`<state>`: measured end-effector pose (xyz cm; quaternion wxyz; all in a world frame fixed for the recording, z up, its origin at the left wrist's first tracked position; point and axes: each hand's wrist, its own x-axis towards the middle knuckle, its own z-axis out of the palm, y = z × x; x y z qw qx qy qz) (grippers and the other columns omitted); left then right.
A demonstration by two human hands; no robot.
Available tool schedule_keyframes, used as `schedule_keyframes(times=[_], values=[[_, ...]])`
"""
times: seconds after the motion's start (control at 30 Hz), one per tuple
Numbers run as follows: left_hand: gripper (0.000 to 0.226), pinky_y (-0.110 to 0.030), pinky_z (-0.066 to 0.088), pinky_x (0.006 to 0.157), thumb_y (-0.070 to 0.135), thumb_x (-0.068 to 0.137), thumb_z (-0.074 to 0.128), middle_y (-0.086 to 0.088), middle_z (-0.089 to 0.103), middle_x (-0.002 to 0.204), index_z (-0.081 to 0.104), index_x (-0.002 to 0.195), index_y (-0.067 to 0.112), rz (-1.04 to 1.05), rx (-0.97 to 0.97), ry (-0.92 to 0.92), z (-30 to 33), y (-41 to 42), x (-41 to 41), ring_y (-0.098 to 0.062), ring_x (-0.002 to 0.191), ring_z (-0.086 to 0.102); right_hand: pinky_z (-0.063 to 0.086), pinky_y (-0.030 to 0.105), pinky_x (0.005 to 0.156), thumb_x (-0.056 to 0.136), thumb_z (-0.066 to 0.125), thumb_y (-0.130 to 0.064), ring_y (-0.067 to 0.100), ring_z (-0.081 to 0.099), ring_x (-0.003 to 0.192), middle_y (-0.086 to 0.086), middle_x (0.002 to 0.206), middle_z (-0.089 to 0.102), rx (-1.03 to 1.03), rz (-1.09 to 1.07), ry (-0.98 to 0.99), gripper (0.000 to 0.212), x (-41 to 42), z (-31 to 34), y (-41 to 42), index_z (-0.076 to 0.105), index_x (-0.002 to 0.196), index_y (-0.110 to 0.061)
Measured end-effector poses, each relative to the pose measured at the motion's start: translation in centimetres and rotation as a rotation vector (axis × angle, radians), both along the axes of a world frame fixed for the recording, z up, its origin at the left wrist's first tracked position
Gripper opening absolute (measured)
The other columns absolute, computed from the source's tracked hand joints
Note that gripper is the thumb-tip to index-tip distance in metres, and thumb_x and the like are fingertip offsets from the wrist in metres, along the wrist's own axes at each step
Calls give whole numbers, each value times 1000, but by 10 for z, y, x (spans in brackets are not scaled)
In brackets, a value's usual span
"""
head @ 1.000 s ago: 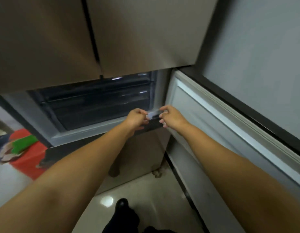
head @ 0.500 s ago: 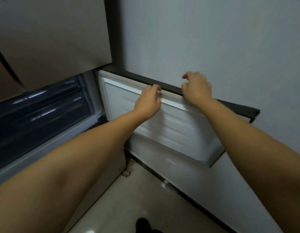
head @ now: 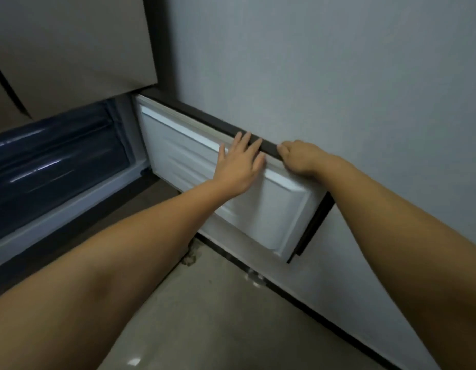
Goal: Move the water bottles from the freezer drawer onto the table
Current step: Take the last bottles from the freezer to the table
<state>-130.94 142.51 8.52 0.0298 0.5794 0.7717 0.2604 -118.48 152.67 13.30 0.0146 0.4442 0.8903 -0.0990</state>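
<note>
The lower freezer door [head: 258, 217] stands swung open against the grey wall, white inner lining facing me. My left hand [head: 238, 164] lies flat on the lining near its top edge, fingers straight and reaching onto the dark top rim. My right hand [head: 301, 157] curls its fingers over that dark top rim just to the right. Inside the open compartment at left sit dark blue freezer drawers [head: 52, 166], pushed in. No water bottle shows, and no table is in view.
The closed upper fridge doors [head: 71, 49] hang above the compartment. A grey wall [head: 338, 76] runs behind the open door. Glossy beige floor tiles [head: 218, 316] lie below, with a small dark smudge at the fridge's foot [head: 190, 256].
Both hands left the small thing at the compartment's edge and went to the open door's top. Since half a second ago my left hand flattened on the lining and my right came down onto the rim.
</note>
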Motion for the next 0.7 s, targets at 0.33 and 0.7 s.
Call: schedule_keyframes(times=[0.33, 0.7], values=[[56, -37, 4, 121, 35, 101, 35, -6, 13, 161, 25, 150, 10, 235, -14, -147, 8, -88, 35, -22, 150, 1, 36, 33, 101, 106, 16, -24, 36, 49, 124, 29, 134, 51, -188, 265, 101, 52, 9, -7, -93, 53, 128, 5], [62, -31, 3, 119, 32, 102, 32, -9, 0, 162, 8, 153, 5, 406, -303, -120, 36, -218, -3, -19, 150, -2, 7, 50, 119, 102, 23, -26, 23, 1, 149, 7, 161, 5, -192, 638, 76, 47, -61, -29, -202, 33, 148, -19]])
